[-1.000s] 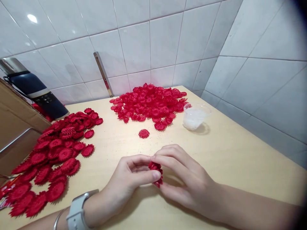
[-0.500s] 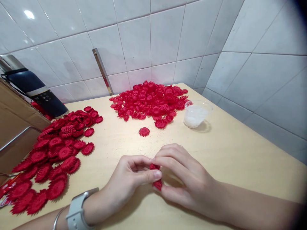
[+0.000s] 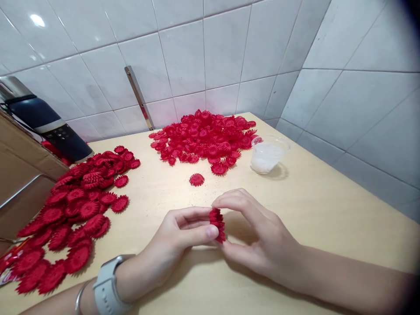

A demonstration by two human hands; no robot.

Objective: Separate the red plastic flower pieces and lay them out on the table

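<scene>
Between my two hands, above the table, a red serrated disc (image 3: 217,224) stands on edge. My left hand (image 3: 187,234) pinches its left side, with the thumb in front and the fingers behind. The fingertips and thumb of my right hand (image 3: 254,232) touch its top and bottom edges, curved around a gap. A single red disc (image 3: 197,179) lies beyond the hands. Behind it is a large pile of red discs (image 3: 206,135), and another pile (image 3: 77,205) spreads over the left of the table.
A clear plastic cup (image 3: 264,159) with whitish contents stands right of the far pile. At the left are a cardboard box (image 3: 26,153) and a dark blue bottle (image 3: 49,120). A metal strip (image 3: 139,98) leans on the tiled wall (image 3: 183,57) behind the table (image 3: 315,210).
The red disc between my hands has been raised slightly and turned, so more of its toothed edge shows. My right fingers have opened wider around it.
</scene>
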